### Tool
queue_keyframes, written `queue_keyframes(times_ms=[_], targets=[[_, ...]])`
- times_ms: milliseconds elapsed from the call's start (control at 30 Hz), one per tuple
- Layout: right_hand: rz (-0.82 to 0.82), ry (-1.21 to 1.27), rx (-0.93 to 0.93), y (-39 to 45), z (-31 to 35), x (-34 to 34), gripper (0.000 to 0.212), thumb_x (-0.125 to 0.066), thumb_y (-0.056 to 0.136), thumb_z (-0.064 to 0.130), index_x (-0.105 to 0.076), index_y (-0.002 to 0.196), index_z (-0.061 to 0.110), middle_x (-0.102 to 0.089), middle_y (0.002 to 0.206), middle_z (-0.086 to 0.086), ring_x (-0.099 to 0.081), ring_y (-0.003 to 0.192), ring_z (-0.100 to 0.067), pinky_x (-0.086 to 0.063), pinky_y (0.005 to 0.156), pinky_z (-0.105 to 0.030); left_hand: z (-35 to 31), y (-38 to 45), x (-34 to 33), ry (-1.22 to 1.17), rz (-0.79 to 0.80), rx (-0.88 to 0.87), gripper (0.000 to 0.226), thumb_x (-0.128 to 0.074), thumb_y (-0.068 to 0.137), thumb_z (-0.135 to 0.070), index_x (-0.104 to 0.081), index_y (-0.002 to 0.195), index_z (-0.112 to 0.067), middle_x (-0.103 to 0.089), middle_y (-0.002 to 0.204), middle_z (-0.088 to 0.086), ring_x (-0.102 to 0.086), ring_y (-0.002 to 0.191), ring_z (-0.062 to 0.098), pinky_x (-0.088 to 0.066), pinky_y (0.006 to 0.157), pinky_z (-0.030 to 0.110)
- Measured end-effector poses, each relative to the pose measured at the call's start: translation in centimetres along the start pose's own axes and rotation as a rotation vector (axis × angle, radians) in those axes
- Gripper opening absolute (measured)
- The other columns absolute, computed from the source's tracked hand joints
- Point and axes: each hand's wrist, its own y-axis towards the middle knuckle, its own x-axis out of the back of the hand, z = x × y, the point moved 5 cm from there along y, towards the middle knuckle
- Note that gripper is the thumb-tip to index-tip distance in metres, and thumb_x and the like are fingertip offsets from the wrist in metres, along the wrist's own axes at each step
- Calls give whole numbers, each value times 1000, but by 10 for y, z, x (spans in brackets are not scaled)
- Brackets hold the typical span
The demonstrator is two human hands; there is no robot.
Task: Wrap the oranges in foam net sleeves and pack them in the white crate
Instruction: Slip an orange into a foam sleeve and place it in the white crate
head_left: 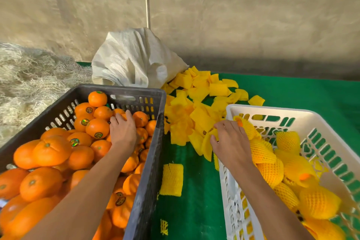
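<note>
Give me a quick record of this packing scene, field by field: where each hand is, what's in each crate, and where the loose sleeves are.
left hand: inside the black crate, resting on bare oranges
right hand: at the white crate's near left corner, on a sleeved orange; grip cannot be told
white crate: holds oranges already in yellow foam net sleeves
loose sleeves: heaped on the green surface between the crates
single sleeve: lying apart, nearer the camera
white sack: behind the black crate
</note>
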Motion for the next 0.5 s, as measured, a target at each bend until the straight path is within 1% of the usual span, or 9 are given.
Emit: queue_keyframes(times_ms=[67,167,267,333,400,433,500], targets=[[19,-43,16,2,0,-3,35,-58,98,29,-67,126,8,-65,127,-12,-55,123,-32,-40,109,-45,3,1,9,-9,-16,-10,63,-54,100,-7,-28,157,-11,-41,149,25,-39,135,43,-39,112,47],[90,-147,56,2,0,-10,36,-46,102,30,-60,131,15,-61,129,-7,-51,125,-27,-34,112,-40,2,-1,34,-130,-47,-42,62,-59,101,-18,-32,157,-13,-47,148,23,-41,136,42,-38,113,48],[160,-220,139,9,9,-15,32,-46,101,24,-59,130,16,-61,127,-7,-51,123,-29,-32,113,-42,-19,-11,75,-423,-196,-141,64,-62,101,-21,-34,157,-8,-49,148,24,-43,135,44,-36,113,51],[220,-187,229,16,19,-26,35,-50,101,22,-57,134,16,-58,134,-7,-49,127,-29,-33,112,-42,-45,-27,102,-623,-255,-220,65,-61,103,-25,-31,159,-11,-49,147,21,-49,131,39,-41,109,49],[336,-130,295,24,26,-45,38,-53,100,26,-56,137,17,-51,144,-5,-43,134,-28,-34,109,-40,-76,-48,116,-748,-238,-275,67,-58,104,-35,-26,161,-19,-48,149,15,-58,124,31,-47,106,47],[392,-132,320,29,29,-55,41,-55,99,28,-55,139,18,-47,151,-5,-40,138,-28,-34,109,-38,-91,-60,116,-796,-204,-303,68,-57,104,-39,-24,161,-21,-46,151,12,-58,125,29,-48,107,47],[497,-197,351,40,32,-73,48,-56,99,31,-51,146,21,-34,163,-3,-30,148,-26,-34,112,-38,-119,-82,106,-857,-105,-366,71,-55,104,-43,-20,163,-23,-42,157,8,-52,134,26,-45,111,47]])
